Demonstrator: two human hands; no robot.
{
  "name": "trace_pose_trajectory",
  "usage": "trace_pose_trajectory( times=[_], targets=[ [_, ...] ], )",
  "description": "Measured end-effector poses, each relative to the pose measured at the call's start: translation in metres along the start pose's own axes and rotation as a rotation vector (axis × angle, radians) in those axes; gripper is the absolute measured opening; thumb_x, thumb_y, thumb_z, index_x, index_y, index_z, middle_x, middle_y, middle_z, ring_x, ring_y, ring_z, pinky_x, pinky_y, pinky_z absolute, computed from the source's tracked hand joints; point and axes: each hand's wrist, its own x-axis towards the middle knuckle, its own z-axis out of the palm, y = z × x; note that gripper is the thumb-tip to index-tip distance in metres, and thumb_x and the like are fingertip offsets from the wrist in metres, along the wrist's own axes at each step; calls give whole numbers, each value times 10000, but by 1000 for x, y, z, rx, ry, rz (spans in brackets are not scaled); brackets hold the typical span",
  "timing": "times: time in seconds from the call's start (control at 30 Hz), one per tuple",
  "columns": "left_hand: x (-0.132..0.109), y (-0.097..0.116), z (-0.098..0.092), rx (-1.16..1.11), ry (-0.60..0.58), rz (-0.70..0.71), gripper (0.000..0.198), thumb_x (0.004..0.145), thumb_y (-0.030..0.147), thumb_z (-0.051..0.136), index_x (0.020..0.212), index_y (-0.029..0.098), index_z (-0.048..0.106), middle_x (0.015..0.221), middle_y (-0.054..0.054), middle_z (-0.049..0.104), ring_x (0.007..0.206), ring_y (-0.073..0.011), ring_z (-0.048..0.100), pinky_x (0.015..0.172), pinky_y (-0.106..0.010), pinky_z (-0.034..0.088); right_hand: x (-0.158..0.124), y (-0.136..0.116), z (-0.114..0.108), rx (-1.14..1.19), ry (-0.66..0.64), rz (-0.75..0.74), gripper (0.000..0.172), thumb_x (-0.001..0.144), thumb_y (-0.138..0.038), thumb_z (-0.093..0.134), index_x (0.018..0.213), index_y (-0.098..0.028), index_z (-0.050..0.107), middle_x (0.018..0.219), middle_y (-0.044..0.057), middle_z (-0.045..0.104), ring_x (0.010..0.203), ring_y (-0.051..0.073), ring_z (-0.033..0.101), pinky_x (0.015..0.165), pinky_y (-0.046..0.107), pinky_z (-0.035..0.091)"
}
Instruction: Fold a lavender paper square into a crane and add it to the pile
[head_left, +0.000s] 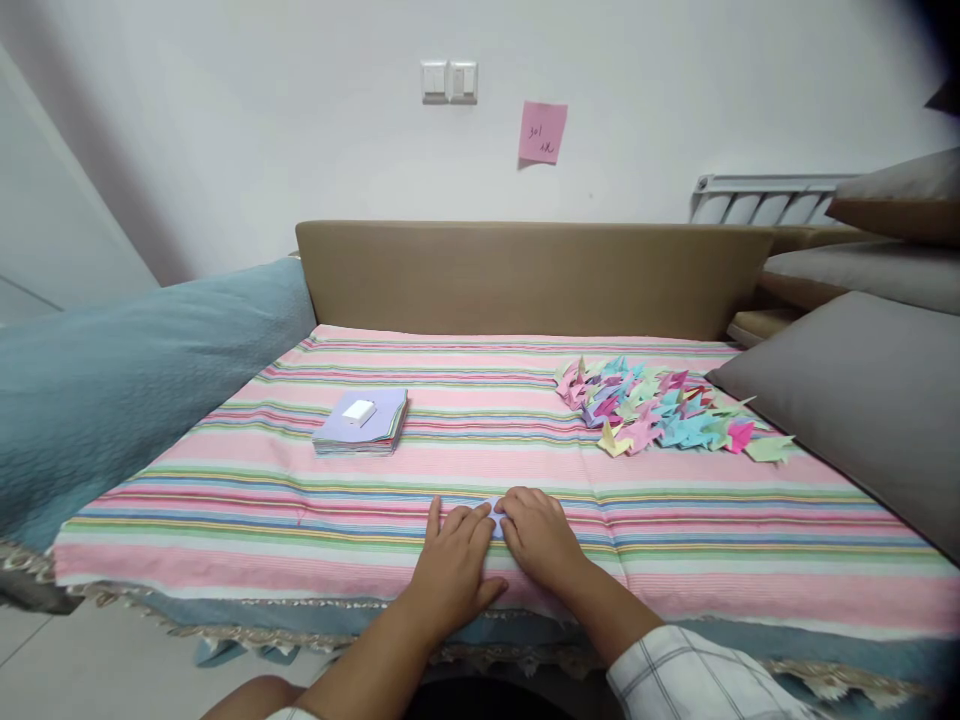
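Observation:
A small piece of light purple paper (496, 520) lies on the striped cloth between my hands, mostly covered by fingers. My left hand (457, 565) rests nearly flat, its fingers spread and their tips on the paper's left part; the thumb sticks out to the right. On the other side, my right hand (541, 535) has its fingers bent and close together at the paper's right edge. How far the paper is folded is hidden. Farther back on the left sits a stack of square coloured paper (375, 420), purple on top, with a small white block (360, 411) on it.
A heap of folded paper shapes (652, 410) in several colours lies at the back right. Striped cloth (480, 400) covers the seat. Grey cushions (862, 390) stand on the right, a blue armrest (150, 360) on the left, a brown backrest (525, 280) behind.

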Motion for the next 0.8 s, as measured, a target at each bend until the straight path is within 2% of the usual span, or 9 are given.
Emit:
trace_pose_trajectory(
  times=[0.17, 0.37, 0.53, 0.73, 0.8],
  targets=[
    [0, 1, 1, 8, 2, -12, 578, 715, 479, 640, 1210, 228, 479, 1359, -81, 474, 1201, -281, 412, 1089, -608, 32, 0, 0, 2, -29, 6, 2, 313, 865, -216, 461, 1161, -260, 552, 1072, 35, 592, 980, 203, 483, 836, 327, 304],
    [0, 2, 1, 8, -5, -18, 582, 718, 475, 636, 1220, 227, 476, 1363, -89, 468, 1207, -280, 402, 1091, -596, 16, 0, 0, 0, -28, -18, 6, 190, 853, -182, 454, 958, -228, 605, 985, 34, 603, 938, 187, 492, 822, 308, 312],
    [0, 2, 0, 7, -4, -19, 566, 716, 471, 639, 1203, 227, 486, 1359, -83, 472, 1197, -280, 408, 1092, -592, 14, 1, -2, 0, -62, -15, 22, 358, 854, -207, 454, 1202, -242, 533, 1104, 61, 583, 1002, 212, 480, 858, 334, 307],
    [1, 3, -1, 19, -6, -13, 567, 723, 480, 626, 1209, 228, 476, 1356, -83, 473, 1188, -277, 416, 1091, -599, 29, 1, -2, -2, -10, -21, 13, 256, 841, -174, 442, 1022, -238, 612, 1033, 40, 598, 967, 197, 489, 844, 319, 311],
    [1, 3, -1, 26, -6, -13, 561, 723, 483, 627, 1202, 229, 482, 1355, -84, 474, 1185, -280, 419, 1090, -601, 37, 1, -2, -1, -6, -8, 17, 279, 838, -181, 449, 1067, -235, 598, 1054, 43, 595, 980, 202, 485, 856, 324, 306]
  ],
)
